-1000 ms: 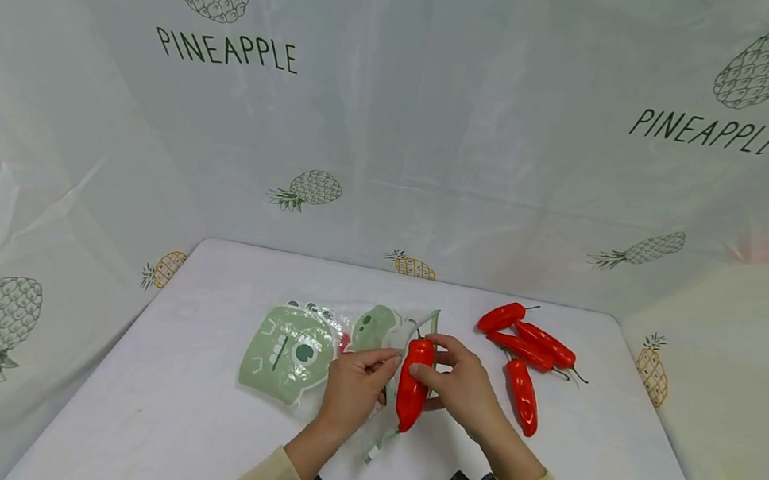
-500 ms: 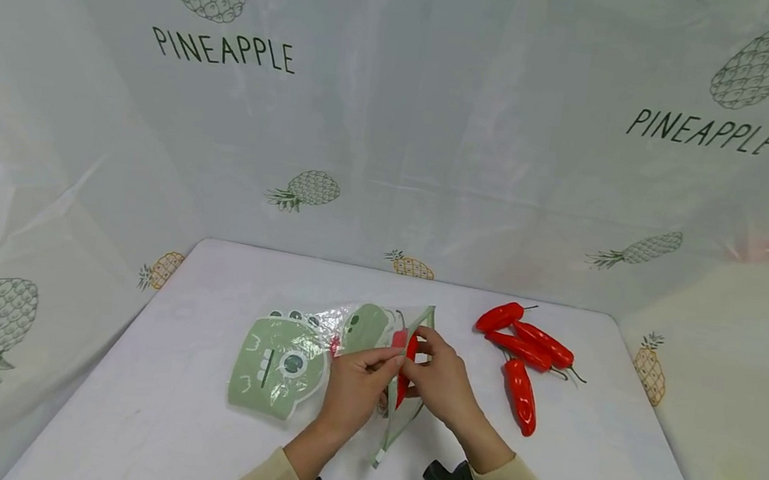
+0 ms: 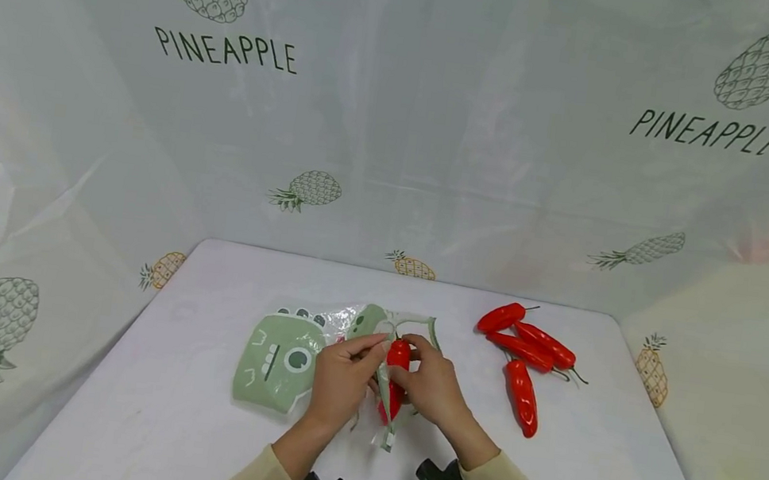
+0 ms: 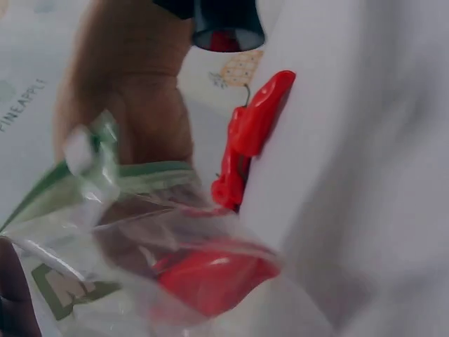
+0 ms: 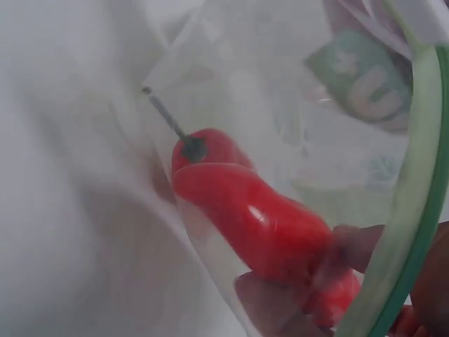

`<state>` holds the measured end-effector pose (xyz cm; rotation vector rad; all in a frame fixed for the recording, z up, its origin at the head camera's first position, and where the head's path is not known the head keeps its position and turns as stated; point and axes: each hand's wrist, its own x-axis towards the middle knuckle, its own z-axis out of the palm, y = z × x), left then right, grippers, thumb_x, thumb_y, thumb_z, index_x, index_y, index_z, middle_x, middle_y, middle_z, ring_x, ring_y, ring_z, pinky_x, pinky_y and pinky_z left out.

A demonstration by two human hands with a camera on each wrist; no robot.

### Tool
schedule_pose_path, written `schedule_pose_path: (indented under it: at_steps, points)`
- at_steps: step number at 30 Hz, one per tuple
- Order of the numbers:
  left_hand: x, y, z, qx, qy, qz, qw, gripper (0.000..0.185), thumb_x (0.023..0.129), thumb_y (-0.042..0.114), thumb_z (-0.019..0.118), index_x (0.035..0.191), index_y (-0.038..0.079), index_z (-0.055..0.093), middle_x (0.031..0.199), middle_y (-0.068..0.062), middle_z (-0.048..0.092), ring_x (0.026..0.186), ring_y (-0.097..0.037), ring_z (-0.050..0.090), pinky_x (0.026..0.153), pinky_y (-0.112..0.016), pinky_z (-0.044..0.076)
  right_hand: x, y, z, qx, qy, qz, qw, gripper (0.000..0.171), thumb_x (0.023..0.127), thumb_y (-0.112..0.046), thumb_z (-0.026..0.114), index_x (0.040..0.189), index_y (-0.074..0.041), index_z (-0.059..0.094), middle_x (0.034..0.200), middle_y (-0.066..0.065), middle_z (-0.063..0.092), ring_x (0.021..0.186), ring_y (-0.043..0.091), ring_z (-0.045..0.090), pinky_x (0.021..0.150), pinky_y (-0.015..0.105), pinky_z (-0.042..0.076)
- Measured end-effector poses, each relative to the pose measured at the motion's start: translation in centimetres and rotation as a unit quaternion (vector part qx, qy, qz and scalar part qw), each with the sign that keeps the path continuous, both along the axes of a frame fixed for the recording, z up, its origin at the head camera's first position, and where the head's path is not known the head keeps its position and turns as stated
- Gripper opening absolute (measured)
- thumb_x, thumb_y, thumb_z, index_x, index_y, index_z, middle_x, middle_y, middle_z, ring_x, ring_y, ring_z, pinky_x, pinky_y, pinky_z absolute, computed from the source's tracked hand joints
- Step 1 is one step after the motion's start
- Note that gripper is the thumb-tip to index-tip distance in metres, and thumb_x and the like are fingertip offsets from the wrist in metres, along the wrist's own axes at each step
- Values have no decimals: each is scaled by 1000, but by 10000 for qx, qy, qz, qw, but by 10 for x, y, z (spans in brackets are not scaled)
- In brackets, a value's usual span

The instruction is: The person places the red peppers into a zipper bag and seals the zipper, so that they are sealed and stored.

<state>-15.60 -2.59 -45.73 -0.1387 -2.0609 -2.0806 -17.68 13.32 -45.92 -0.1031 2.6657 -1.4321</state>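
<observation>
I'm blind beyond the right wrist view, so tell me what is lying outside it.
Observer: Four loose red peppers lie together on the table, to the right in the head view.
Operator: Noted. Now report anything I'm missing closer to the work.
Observer: The left hand pinches the bag at its edge.
Operator: Good. Finish with any print that I can't see.
Observer: A green one-eyed face with teeth shows at the left in the head view.

A pineapple-printed sheet (image 3: 398,130) hangs behind the white table (image 3: 172,382).
</observation>
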Motion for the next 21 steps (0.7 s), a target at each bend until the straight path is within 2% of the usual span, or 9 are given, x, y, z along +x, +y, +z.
schedule_pose_path:
  at_steps: [3, 6, 11, 15, 21]
  points:
    - [-2, -4, 3, -43, 26, 128, 9999, 18, 98, 15, 77, 113, 8, 83, 84, -17, 75, 51, -15, 64, 48, -32, 59, -1, 3, 0, 215, 67, -41, 9997, 64, 89, -16, 85, 145, -3, 56, 128, 27, 66, 81, 22, 72, 54, 33, 62]
    - [-4, -6, 3, -122, -26, 203, 9997, 16, 98, 16, 77, 112, 9, 83, 80, -14, 74, 50, -15, 64, 49, -35, 60, -3, 3, 1, 142, 46, -43, 9999, 65, 89, -17, 84, 146, -3, 55, 129, 27, 66, 85, 26, 73, 55, 34, 63]
    - [-5, -7, 3, -3, -98, 207, 9997, 16, 97, 14, 78, 111, 8, 83, 83, -19, 75, 51, -13, 63, 49, -28, 58, -4, 2, 2, -220, -75, -30, 9997, 65, 94, -21, 80, 150, -1, 52, 135, 32, 63, 85, 32, 78, 58, 37, 64]
    - [-6, -7, 2, 114, -89, 231, 9996, 16, 97, 13, 78, 110, 6, 83, 82, -21, 74, 51, -11, 62, 49, -25, 56, -4, 1, 3, -284, -111, -76, 9995, 63, 96, -20, 78, 150, -1, 52, 137, 32, 63, 90, 35, 79, 59, 37, 64]
    - [-6, -8, 1, -20, -180, 230, 9996, 16, 97, 14, 78, 110, 7, 83, 75, -11, 72, 49, -13, 62, 50, -41, 60, -2, 4, 1, -294, 9, -73, 9995, 58, 97, -21, 76, 148, -2, 55, 137, 28, 65, 93, 33, 79, 69, 42, 66]
